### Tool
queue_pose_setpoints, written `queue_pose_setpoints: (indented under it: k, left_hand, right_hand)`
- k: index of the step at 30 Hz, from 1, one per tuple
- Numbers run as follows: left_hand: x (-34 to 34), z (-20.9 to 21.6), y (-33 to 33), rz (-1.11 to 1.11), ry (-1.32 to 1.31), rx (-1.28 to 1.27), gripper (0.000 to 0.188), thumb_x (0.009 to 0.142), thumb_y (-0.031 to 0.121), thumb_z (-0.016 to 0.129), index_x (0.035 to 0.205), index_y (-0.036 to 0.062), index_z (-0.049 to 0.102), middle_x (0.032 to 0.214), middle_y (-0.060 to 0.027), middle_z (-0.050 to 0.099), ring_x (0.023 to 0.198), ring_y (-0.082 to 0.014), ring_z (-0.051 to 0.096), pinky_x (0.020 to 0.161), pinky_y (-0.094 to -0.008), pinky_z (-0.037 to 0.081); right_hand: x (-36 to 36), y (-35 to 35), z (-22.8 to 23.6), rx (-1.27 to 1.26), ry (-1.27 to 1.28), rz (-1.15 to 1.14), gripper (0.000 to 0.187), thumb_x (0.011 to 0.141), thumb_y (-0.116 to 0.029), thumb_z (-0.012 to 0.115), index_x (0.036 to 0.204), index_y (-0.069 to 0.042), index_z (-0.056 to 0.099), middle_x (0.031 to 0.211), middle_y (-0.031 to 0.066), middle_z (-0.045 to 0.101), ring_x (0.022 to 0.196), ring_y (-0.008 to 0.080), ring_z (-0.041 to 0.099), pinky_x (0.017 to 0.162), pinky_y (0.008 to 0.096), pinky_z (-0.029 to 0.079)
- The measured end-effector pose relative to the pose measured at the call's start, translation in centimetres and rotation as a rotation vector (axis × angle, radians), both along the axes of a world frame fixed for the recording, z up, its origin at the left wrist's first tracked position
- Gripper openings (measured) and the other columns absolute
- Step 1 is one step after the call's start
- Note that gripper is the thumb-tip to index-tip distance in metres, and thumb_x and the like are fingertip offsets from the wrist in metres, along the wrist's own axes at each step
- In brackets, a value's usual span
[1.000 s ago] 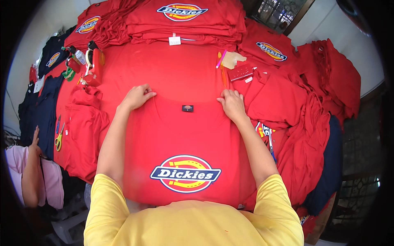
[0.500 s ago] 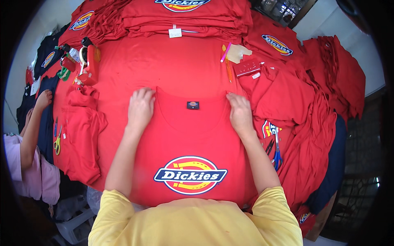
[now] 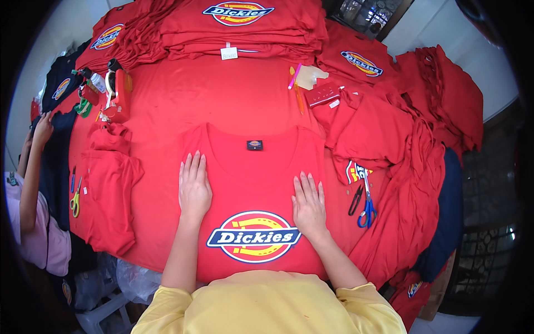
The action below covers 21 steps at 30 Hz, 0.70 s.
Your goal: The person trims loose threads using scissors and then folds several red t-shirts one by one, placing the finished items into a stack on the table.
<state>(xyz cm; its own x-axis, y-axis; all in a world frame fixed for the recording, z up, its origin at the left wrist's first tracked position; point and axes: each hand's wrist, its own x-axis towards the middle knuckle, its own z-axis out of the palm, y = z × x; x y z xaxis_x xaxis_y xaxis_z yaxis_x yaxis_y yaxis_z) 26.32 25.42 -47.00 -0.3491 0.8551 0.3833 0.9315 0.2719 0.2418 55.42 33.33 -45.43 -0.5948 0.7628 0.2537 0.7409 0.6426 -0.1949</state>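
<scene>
A red T-shirt (image 3: 250, 189) lies spread in front of me, its scooped neckline on the far side. A small black label (image 3: 254, 145) shows inside the neck, and a large oval print (image 3: 253, 236) in blue, white and yellow covers the chest. My left hand (image 3: 194, 186) rests flat on the shirt's left side, fingers stretched away from me. On the right side my right hand (image 3: 309, 206) lies flat too, its fingers slightly spread, beside the print. Neither hand grips anything.
Folded red shirts (image 3: 239, 33) are stacked at the far edge. Blue-handled scissors (image 3: 367, 209) and black thread snips (image 3: 355, 200) lie right, near heaped red shirts (image 3: 411, 167). Left are yellow-handled scissors (image 3: 75, 201), a red tape dispenser (image 3: 118, 97) and another person's hand (image 3: 43, 129).
Both hands have left the shirt's shoulders and come nearer to me, now flat on its front with fingers straightened. The other person's arm at the left has shifted a little.
</scene>
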Motion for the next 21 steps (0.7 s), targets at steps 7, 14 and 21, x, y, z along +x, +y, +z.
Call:
queue_pose_setpoints:
  k: [7,14,21]
  left_hand:
    - [-0.9,-0.4,0.2,-0.035,-0.049,0.018,0.04,0.092,0.006,0.049,0.132,-0.0003,0.053,0.14,-0.0149,0.049,0.135,-0.0304,0.04,0.115,-0.0431,0.027]
    - [-0.8,-0.1,0.4,-0.045,-0.102,0.007,0.041,0.094,0.014,0.051,0.133,0.001,0.051,0.143,-0.0144,0.046,0.137,-0.0308,0.037,0.115,-0.0448,0.026]
    - [-5.6,0.6,5.9,-0.094,0.051,-0.045,0.043,0.096,0.017,0.047,0.139,0.0084,0.047,0.146,-0.0085,0.044,0.138,-0.0311,0.035,0.116,-0.0449,0.024]
  right_hand:
    - [0.2,0.2,-0.8,0.02,0.085,-0.007,0.041,0.091,-0.016,0.057,0.128,-0.001,0.055,0.139,0.0163,0.049,0.135,0.0308,0.039,0.112,0.0517,0.026]
    - [-0.5,2.5,-1.4,0.01,0.139,-0.001,0.04,0.092,-0.011,0.053,0.13,0.0,0.053,0.139,0.0173,0.048,0.135,0.0322,0.039,0.112,0.0485,0.029]
    - [-5.0,12.5,-1.6,0.112,0.043,0.057,0.043,0.096,-0.016,0.043,0.135,0.001,0.047,0.145,0.0159,0.043,0.137,0.0317,0.036,0.115,0.0469,0.024]
